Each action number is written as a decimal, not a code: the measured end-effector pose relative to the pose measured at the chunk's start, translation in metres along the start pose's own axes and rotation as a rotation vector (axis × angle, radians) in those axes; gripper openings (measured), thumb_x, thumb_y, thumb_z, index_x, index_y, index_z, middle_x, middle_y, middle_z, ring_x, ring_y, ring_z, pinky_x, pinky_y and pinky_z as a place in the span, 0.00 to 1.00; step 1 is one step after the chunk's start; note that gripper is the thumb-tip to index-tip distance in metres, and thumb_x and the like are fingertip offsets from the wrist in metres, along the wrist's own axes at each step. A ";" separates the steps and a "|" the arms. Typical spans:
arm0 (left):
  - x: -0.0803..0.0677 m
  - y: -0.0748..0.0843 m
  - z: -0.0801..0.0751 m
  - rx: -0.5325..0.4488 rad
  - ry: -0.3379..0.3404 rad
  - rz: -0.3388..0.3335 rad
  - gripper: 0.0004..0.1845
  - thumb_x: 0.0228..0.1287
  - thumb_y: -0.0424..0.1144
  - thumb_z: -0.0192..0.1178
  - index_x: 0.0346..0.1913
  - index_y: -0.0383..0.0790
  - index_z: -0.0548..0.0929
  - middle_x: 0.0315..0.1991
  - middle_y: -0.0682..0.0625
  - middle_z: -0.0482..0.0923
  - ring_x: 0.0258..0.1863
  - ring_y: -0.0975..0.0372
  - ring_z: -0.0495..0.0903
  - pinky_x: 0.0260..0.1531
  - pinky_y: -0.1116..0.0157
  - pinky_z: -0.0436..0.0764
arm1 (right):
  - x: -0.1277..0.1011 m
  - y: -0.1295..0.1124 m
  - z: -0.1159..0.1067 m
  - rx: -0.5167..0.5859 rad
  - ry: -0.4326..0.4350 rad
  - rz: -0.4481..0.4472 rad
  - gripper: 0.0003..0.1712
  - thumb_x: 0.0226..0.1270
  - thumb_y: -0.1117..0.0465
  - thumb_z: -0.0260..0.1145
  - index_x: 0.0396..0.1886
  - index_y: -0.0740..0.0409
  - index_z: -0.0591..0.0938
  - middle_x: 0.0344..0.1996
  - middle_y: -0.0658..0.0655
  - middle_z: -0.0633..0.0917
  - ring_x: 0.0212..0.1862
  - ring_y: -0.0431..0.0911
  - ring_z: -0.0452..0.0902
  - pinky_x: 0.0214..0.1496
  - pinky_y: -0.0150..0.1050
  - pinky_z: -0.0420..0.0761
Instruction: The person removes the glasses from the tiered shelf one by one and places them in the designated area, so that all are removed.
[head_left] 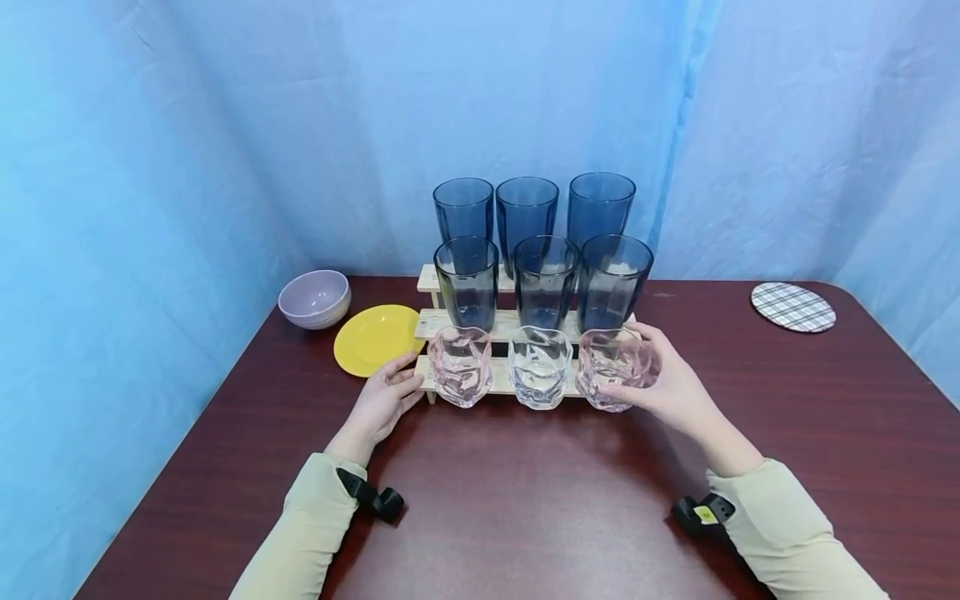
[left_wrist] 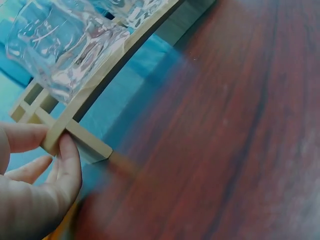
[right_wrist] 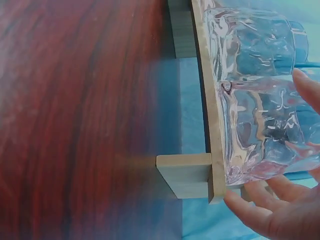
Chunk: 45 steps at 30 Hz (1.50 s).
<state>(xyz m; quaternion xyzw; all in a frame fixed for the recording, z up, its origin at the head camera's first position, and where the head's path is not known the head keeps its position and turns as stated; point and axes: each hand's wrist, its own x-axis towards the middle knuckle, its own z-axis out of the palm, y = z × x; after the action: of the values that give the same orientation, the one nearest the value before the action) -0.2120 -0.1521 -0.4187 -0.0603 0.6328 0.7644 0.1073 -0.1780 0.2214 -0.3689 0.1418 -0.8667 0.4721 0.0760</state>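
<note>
A three-step wooden rack [head_left: 502, 375] carries glasses on each step. My left hand [head_left: 382, 403] pinches the left end of its lowest step [left_wrist: 52, 135] between thumb and fingers. At the other end, my right hand [head_left: 678, 390] has its thumb and fingers around a pink wavy glass [head_left: 609, 367], which sits on that same step; in the right wrist view the glass [right_wrist: 260, 130] has its base against the wood and fingers under the step's end. A clear wavy glass [head_left: 540, 367] stands in the middle, and another pink glass [head_left: 461, 367] at the left.
Tall blue-grey glasses fill the middle step [head_left: 506, 323] and the top step [head_left: 429, 279]. Left of the rack lie a yellow plate [head_left: 375, 340] and a lilac bowl [head_left: 315, 300]. A checked oval mat [head_left: 793, 307] lies far right on the dark red table [head_left: 525, 500]. Blue curtains [head_left: 360, 125] hang behind.
</note>
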 end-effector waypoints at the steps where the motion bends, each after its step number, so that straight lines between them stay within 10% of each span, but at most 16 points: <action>1: 0.001 -0.001 -0.002 -0.011 -0.018 -0.004 0.30 0.70 0.27 0.48 0.72 0.34 0.55 0.47 0.48 0.70 0.39 0.70 0.78 0.42 0.73 0.77 | 0.001 0.001 0.000 0.037 -0.006 -0.007 0.50 0.48 0.67 0.76 0.69 0.58 0.58 0.52 0.68 0.76 0.38 0.35 0.74 0.34 0.27 0.76; 9: 0.002 -0.004 -0.007 -0.128 -0.101 -0.025 0.30 0.72 0.26 0.44 0.74 0.36 0.51 0.47 0.51 0.70 0.41 0.69 0.78 0.44 0.72 0.76 | 0.005 0.010 -0.003 0.176 -0.043 -0.068 0.45 0.46 0.75 0.74 0.64 0.63 0.62 0.46 0.40 0.74 0.46 0.35 0.72 0.36 0.27 0.79; 19: 0.001 -0.005 -0.004 -0.148 -0.040 -0.011 0.28 0.71 0.25 0.45 0.72 0.34 0.56 0.45 0.53 0.71 0.40 0.71 0.77 0.42 0.74 0.77 | 0.006 0.005 -0.011 0.034 -0.049 -0.037 0.44 0.44 0.66 0.78 0.63 0.59 0.67 0.51 0.62 0.75 0.46 0.36 0.68 0.34 0.27 0.76; 35: 0.001 -0.008 -0.005 -0.143 -0.020 -0.016 0.27 0.70 0.25 0.46 0.71 0.33 0.58 0.44 0.54 0.72 0.39 0.70 0.78 0.42 0.74 0.77 | 0.002 0.002 -0.014 -0.143 0.041 -0.029 0.45 0.38 0.58 0.82 0.59 0.56 0.71 0.45 0.59 0.81 0.44 0.29 0.69 0.43 0.24 0.67; 45: -0.001 -0.007 -0.006 -0.131 -0.016 -0.028 0.27 0.71 0.26 0.46 0.71 0.34 0.58 0.45 0.52 0.70 0.40 0.70 0.77 0.42 0.74 0.77 | -0.002 0.004 -0.029 -0.118 0.098 -0.077 0.44 0.38 0.65 0.81 0.59 0.58 0.71 0.41 0.57 0.79 0.37 0.32 0.72 0.31 0.24 0.73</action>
<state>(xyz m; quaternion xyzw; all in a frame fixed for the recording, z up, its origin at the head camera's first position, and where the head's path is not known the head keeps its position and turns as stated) -0.2095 -0.1569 -0.4266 -0.0701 0.5798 0.8029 0.1189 -0.1778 0.2480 -0.3571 0.1471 -0.8822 0.4232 0.1447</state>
